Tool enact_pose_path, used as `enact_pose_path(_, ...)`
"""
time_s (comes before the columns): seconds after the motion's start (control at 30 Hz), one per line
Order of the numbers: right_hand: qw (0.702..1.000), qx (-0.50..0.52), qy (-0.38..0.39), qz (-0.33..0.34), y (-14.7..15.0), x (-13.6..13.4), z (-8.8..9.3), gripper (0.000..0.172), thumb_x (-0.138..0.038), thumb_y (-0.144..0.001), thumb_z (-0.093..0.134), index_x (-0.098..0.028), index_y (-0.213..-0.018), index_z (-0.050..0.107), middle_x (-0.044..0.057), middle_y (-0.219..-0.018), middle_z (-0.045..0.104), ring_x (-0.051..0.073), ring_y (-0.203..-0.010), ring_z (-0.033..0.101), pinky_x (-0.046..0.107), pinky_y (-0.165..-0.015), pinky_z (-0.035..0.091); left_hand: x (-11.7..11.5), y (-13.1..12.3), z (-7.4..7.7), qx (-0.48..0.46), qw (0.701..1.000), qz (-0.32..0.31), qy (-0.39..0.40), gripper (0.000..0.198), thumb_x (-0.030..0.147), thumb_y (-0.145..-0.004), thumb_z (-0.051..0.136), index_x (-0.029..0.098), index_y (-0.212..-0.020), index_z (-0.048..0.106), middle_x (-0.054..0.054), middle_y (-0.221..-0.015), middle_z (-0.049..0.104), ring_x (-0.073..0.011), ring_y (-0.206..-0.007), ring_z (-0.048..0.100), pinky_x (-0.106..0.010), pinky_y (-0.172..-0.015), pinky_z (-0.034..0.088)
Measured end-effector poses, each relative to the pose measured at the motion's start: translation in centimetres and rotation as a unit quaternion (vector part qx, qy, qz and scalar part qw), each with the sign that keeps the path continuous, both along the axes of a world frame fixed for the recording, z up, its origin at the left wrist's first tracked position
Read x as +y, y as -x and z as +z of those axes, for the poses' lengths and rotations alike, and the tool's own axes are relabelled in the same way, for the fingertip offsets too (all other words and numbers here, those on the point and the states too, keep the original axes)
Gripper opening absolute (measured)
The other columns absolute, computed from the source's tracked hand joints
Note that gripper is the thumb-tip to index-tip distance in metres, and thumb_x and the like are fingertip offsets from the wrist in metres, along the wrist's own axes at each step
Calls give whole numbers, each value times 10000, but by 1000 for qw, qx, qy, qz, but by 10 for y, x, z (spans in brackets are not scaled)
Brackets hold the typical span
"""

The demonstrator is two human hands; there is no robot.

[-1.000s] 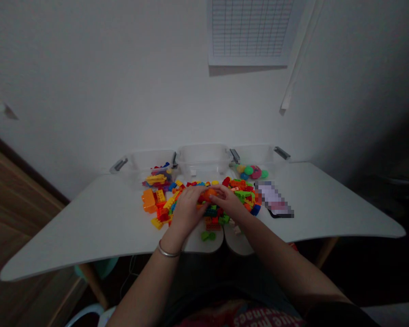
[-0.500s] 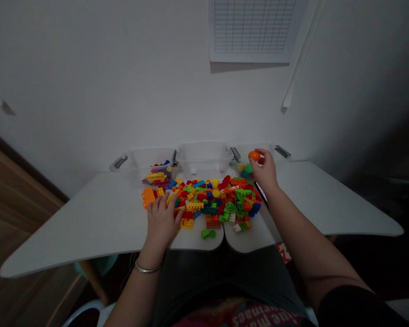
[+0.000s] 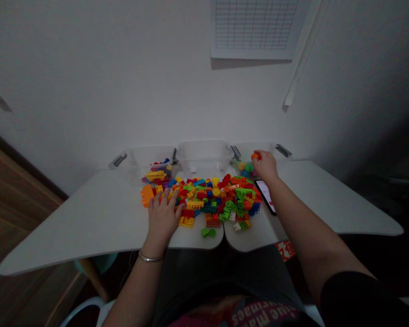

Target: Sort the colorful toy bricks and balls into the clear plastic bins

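Observation:
A heap of coloured plastic bricks [image 3: 211, 200] lies on the white table [image 3: 88, 222] in front of me. My left hand [image 3: 163, 218] rests flat on the heap's left edge, fingers spread, next to a big orange brick [image 3: 146, 194]. My right hand [image 3: 266, 165] reaches to the right clear bin [image 3: 279, 152] at the back, fingers closed round a small orange ball [image 3: 256, 156] held just over that bin. Round coloured pieces [image 3: 246, 168] lie inside the bin under the hand.
Two more clear bins stand along the wall: the left bin [image 3: 139, 159] holds some bricks [image 3: 156, 175], the middle bin [image 3: 202, 156] looks bare. A phone [image 3: 266, 196] lies under my right forearm. A green piece [image 3: 208, 232] sits near the table's front edge.
Both hands left the middle of the heap. My right hand carried the orange ball up to the right bin and has lowered it slightly; my left hand settled on the heap's left edge.

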State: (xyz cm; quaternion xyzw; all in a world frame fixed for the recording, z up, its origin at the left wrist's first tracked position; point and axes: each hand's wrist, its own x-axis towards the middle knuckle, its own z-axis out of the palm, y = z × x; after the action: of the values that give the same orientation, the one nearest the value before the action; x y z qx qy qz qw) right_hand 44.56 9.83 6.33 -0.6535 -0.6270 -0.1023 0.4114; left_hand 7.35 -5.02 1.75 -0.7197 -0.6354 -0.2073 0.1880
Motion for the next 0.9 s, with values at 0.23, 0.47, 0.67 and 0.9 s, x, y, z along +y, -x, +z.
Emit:
enact_pose_path(0.23, 990, -122, 68, -4, 0, -6, -4, 407, -212, -910, 328, -141, -951, 726, 131, -1036, 723, 259, -1025, 600, 425, -966, 327, 1, 1, 4, -8, 1000, -23, -1, 458, 400, -946, 385, 229, -1323, 582, -98, -1411, 534, -379, -1320, 394, -611, -1083, 276)
enact_pose_path(0.47, 995, -93, 33, 16, 0, -8, -3, 370, -254, -915, 357, -142, -976, 704, 148, -1116, 703, 268, -1064, 597, 464, -1008, 322, -11, 4, 0, -34, 999, -17, -4, 509, 405, -947, 358, 203, -1387, 514, -95, -1451, 492, -372, -1335, 371, -612, -1107, 230)
enact_pose_path(0.67, 990, 7, -117, 77, 22, -33, 11, 277, -262, -867, 446, -181, -999, 675, 106, -1012, 698, 250, -974, 591, 412, -936, 412, -9, 4, -6, -36, 999, 0, 9, 490, 411, -945, 367, 224, -1363, 542, -87, -1464, 476, -380, -1332, 368, -637, -1104, 211)
enact_pose_path(0.9, 966, -51, 15, 252, 71, -64, 7, 200, -207, -862, 514, -215, -951, 694, 64, -1035, 705, 220, -1040, 606, 372, -971, 435, -9, 3, -7, -53, 998, -21, -8, 450, 394, -938, 396, 228, -1315, 577, -109, -1404, 538, -355, -1295, 431, -641, -1107, 203)
